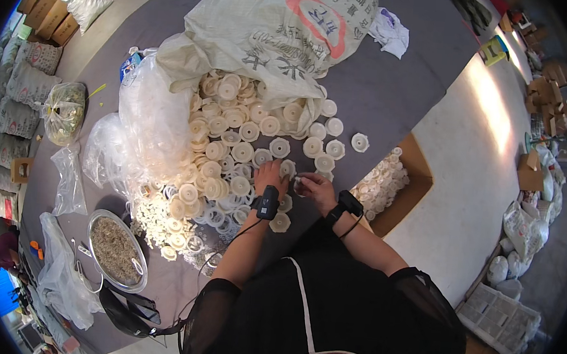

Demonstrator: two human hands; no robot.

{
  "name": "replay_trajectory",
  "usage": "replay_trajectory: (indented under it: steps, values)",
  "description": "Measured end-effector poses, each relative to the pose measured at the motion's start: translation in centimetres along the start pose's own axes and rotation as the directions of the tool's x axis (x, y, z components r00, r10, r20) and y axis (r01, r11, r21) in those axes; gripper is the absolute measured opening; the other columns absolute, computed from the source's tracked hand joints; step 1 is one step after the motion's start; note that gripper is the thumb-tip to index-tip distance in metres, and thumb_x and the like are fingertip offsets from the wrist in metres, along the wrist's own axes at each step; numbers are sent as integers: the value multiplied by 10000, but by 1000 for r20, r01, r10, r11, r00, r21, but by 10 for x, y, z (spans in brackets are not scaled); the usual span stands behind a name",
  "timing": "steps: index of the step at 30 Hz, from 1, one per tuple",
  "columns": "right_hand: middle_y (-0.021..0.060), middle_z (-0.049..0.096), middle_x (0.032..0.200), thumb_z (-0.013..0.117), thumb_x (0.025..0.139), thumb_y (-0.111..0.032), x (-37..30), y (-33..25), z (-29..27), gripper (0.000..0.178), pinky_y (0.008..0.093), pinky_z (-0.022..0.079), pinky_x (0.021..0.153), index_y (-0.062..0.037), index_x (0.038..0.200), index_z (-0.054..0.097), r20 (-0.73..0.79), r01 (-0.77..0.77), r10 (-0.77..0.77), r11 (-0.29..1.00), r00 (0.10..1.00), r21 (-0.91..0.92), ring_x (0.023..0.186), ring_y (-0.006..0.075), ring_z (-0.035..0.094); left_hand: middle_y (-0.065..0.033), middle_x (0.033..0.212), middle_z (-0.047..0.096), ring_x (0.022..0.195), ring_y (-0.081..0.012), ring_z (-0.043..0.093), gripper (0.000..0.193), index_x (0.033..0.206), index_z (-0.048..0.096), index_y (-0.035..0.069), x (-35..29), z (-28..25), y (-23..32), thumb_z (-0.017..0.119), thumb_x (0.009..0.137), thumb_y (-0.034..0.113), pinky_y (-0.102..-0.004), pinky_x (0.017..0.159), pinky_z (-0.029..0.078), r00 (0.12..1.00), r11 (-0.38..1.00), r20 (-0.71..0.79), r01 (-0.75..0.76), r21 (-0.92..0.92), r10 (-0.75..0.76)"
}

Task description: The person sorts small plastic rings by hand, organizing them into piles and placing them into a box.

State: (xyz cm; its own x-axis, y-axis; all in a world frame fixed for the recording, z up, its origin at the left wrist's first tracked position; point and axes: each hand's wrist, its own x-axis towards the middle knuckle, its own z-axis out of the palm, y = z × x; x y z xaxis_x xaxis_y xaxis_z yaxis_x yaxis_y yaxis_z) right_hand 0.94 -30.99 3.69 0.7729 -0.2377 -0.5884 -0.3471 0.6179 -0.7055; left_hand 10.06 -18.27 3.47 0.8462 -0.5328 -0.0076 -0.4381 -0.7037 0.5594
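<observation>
My left hand [271, 178] rests at the near edge of a heap of round, cream-white plastic discs [233, 117] with raised centre hubs. Its fingers are bent round the edge of one plastic disc [287, 169]; the underside of the grip is hidden. Just to the right, my right hand [317, 190] has thumb and fingertips pinched together beside that disc. A small pale piece shows at those fingertips, too small to name. More discs [280, 222] lie below my left hand, and clear plastic rings [215, 217] lie left of it.
A large woven sack [268, 29] spills the discs onto the grey-covered table [411, 74]. Clear plastic bags [156, 107] and an oval metal tray [93, 255] of small brownish bits stand left. A cardboard box [418, 181] of white parts sits below the right edge. Wrist cables trail along my forearms.
</observation>
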Motion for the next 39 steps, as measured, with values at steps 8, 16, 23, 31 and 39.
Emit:
replay_trajectory:
  steps: [8, 16, 23, 31, 39]
  values:
    - [63, 597, 878, 553, 806, -109, 3, 9, 4, 209, 250, 478, 649, -5, 988, 554, 42, 39, -34, 989, 999, -140, 746, 148, 594, -141, 886, 537, 806, -289, 525, 270, 960, 526, 32, -16, -6, 2, 585, 705, 98, -367, 708, 422, 990, 906, -68, 83, -416, -121]
    - [8, 550, 763, 598, 764, -75, 13, 20, 11, 245, 190, 426, 560, -46, 1005, 561, 141, 354, -334, 755, 932, -552, 633, 70, 510, -107, 849, 565, 741, -193, 549, 255, 967, 522, 2, -25, -5, -8, 601, 741, 91, -292, 662, 447, 954, 722, -63, 177, -669, -292]
    - [-1, 516, 762, 628, 733, -52, -5, 7, 37, 234, 183, 402, 526, -53, 965, 594, 334, 533, -416, 626, 846, -570, 616, 54, 506, -59, 806, 600, 675, -91, 549, 245, 953, 524, -9, -41, -11, -14, 620, 747, 83, -223, 617, 451, 900, 376, 0, 182, -909, -436]
    - [15, 543, 760, 620, 734, -44, -15, 7, 64, 215, 189, 419, 528, -43, 949, 603, 402, 579, -416, 583, 815, -570, 596, 59, 517, -67, 855, 598, 755, -109, 564, 252, 970, 531, -19, -72, -34, -28, 617, 743, 49, -219, 670, 451, 842, 420, -74, 188, -888, -535]
    - [33, 591, 773, 595, 760, -50, -28, 16, 91, 206, 197, 453, 568, -11, 961, 576, 426, 450, -257, 771, 867, -451, 643, 70, 548, -32, 758, 597, 622, -66, 532, 249, 962, 550, -10, -97, -38, -40, 624, 737, 66, -194, 569, 435, 811, 357, -101, 139, -924, -577]
